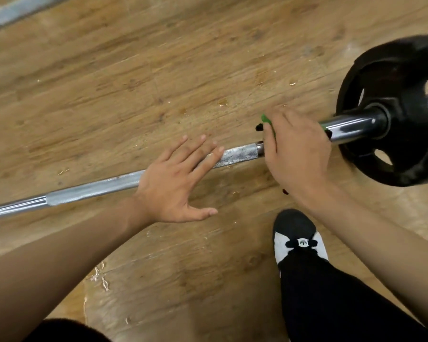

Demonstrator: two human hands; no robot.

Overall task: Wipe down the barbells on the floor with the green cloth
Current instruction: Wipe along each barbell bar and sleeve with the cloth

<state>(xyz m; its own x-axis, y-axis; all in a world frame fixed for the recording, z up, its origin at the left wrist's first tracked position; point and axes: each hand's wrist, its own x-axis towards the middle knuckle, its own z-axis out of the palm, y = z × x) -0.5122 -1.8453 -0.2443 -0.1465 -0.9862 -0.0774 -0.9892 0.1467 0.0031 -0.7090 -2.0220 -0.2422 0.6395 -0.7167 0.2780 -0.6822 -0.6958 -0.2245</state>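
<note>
We're on a single head-worn view, wide-angle, tipped steeply down and close over the barbell [92, 191], which runs across mid-frame from lower left up to its black plate [391, 77] at the right edge, wooden floor [158, 58] beyond it.

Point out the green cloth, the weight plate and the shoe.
green cloth [266, 119], head view, its exposed left corner.
weight plate [386, 70], head view, its upper black face.
shoe [293, 223], head view, its black toe.
</note>
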